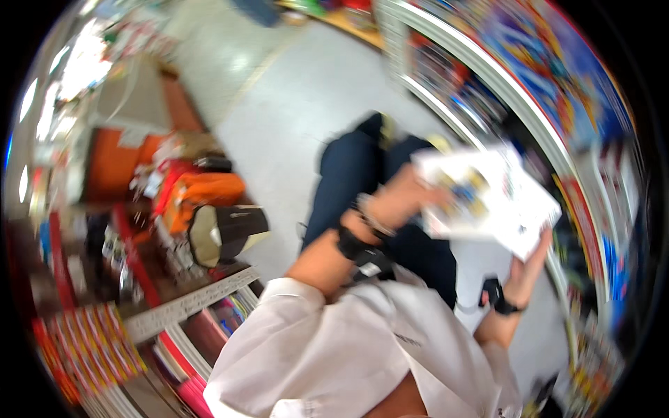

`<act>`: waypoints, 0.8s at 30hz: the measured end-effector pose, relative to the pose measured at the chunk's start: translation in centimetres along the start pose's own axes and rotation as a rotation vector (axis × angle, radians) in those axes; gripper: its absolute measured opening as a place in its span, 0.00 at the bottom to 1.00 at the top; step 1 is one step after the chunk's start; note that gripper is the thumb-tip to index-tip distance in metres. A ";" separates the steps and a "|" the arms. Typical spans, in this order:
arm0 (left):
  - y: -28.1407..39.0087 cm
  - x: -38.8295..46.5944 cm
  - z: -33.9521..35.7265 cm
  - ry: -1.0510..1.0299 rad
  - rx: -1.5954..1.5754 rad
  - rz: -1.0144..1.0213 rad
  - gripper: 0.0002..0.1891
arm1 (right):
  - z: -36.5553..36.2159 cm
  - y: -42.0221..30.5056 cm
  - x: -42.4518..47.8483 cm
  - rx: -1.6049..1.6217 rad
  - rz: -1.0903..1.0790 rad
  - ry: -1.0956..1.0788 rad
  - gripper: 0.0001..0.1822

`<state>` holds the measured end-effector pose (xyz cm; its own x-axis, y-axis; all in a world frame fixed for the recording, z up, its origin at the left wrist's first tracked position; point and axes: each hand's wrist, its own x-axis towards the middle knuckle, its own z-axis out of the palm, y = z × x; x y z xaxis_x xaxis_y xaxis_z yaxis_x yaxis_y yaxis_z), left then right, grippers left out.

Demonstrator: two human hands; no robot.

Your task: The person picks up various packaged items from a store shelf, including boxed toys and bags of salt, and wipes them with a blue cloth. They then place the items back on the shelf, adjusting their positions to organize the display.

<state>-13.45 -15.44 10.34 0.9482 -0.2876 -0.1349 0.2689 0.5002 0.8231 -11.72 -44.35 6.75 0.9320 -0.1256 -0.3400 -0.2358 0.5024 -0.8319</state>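
Observation:
A white printed box (515,196) is held up in front of my bent knees, at the right of the view. Yellow and blue printing shows on its left face. Motion blur hides whether this is one box or two white pieces overlapping. My left hand (418,192) grips the left edge, fingers lying over the printed face. Around the lower right corner, my right hand (530,257) supports it from below. A black strap with a small device sits on each wrist, and a beaded bracelet (373,214) is also on the left one.
A white-edged shelf (502,68) packed with goods curves along the right. To the left stand an orange bag (209,189) and a dark and beige bag (238,230). Books or folders (183,360) fill a rack at lower left. Grey floor (277,141) runs between the shelves.

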 end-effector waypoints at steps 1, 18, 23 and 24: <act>-1.6 -1.2 -0.2 0.109 -0.043 0.077 0.25 | -1.5 0.0 -0.3 0.010 0.010 0.035 0.24; -0.1 -1.3 -5.9 0.447 -0.229 0.287 0.28 | -2.0 0.8 0.3 -0.154 -0.023 0.028 0.18; -1.0 -0.6 -6.0 0.455 -0.295 0.286 0.27 | -2.7 1.2 0.8 -0.104 0.004 0.005 0.21; -1.2 -0.4 -5.9 0.456 -0.311 0.287 0.27 | -2.7 1.2 0.8 -0.053 0.011 -0.009 0.22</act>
<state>-13.18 -11.14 6.14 0.9485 0.2370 -0.2104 -0.0361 0.7404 0.6712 -12.05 -46.14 4.26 0.9317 -0.1120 -0.3455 -0.2603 0.4576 -0.8502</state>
